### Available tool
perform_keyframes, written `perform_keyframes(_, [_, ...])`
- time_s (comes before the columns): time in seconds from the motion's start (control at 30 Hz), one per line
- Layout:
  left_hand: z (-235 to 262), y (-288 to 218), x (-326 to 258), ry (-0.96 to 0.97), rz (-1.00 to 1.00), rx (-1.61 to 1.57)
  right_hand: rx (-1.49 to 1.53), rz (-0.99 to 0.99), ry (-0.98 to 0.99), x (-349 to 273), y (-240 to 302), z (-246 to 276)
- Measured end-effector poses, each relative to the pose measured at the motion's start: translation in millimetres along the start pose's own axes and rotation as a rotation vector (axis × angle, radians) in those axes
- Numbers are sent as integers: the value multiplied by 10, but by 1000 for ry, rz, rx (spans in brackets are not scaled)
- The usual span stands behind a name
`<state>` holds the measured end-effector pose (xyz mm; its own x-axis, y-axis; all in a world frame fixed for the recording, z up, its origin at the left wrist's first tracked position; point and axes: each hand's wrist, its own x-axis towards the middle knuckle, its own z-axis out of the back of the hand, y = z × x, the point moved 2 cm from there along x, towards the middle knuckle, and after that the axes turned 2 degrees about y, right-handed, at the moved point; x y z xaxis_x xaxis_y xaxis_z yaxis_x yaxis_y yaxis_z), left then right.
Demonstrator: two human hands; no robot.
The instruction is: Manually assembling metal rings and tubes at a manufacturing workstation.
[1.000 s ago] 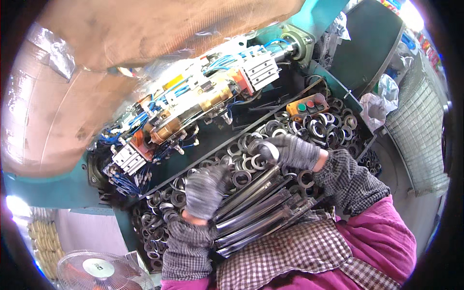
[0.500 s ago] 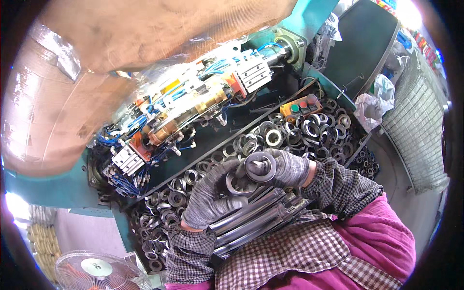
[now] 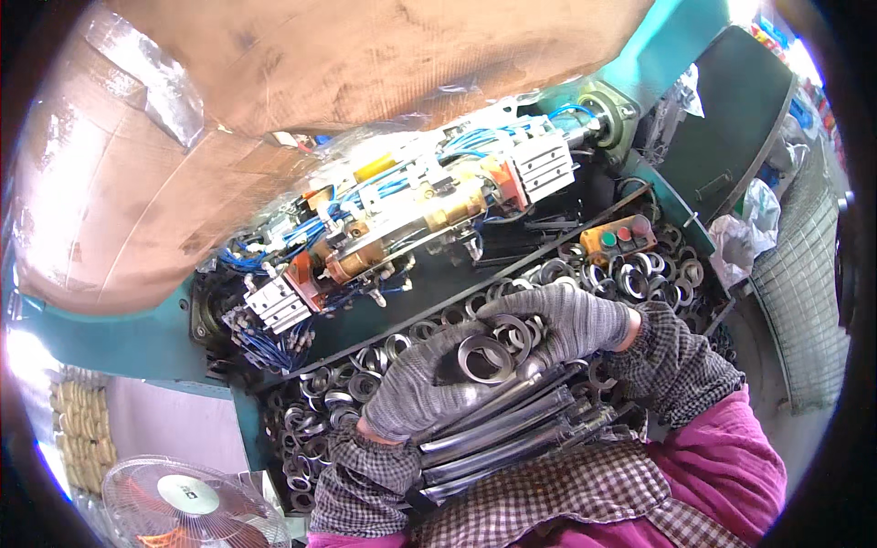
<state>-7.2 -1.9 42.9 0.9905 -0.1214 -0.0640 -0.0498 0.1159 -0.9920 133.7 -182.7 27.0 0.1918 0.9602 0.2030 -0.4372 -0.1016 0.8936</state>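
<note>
Both hands wear grey knitted gloves and meet over a bin of loose metal rings. My left hand (image 3: 425,384) is closed on a dark metal ring (image 3: 466,365), its round opening facing up. Curled over from the other side, my right hand (image 3: 580,321) grips another metal ring (image 3: 523,333), which partly overlaps the first. The fingertips behind the rings are hidden. Just below the hands lies a bundle of long, shiny dark metal bars (image 3: 512,429), close to my checked apron (image 3: 548,489).
Many metal rings (image 3: 365,385) fill the teal-edged bin. Beyond it stands a machine fixture (image 3: 402,219) with blue air hoses. A yellow button box (image 3: 617,239) sits at the bin's far right. A fan (image 3: 187,498) is at lower left, a wire mesh panel (image 3: 799,301) at right.
The ring in my right hand has tipped and moved behind the ring in my left hand. Both hands have shifted slightly, and the whole view has swung so the machine appears farther right.
</note>
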Motion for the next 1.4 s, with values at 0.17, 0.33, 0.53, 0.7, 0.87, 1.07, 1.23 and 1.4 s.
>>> perform_keyframes(0.17, [998, 66, 120, -739, 11, 942, -564, -196, -444, 325, -223, 613])
perform_keyframes(0.33, [1556, 612, 329, -678, 70, 1155, -1301, -95, -419, 869, -806, 858])
perform_keyframes(0.53, [1691, 642, 360, -656, 48, 1241, -1221, -96, -200, 1128, -793, 868])
perform_keyframes(0.7, [1711, 689, 447, -641, 59, 1196, -1226, -54, -275, 1135, -858, 842])
perform_keyframes(0.87, [1542, 425, 360, -707, 256, 1206, -1309, -49, -313, 1135, -797, 758])
perform_keyframes(1.07, [-74, 738, 56, 133, 412, 1172, -1108, -90, -527, 285, -552, 646])
perform_keyframes(1.23, [-198, 981, 139, 221, 96, 955, -1038, -516, -529, -532, -996, 820])
perform_keyframes(1.4, [-111, 1013, 60, 132, 103, 865, -1215, -923, -231, -801, -1437, 819])
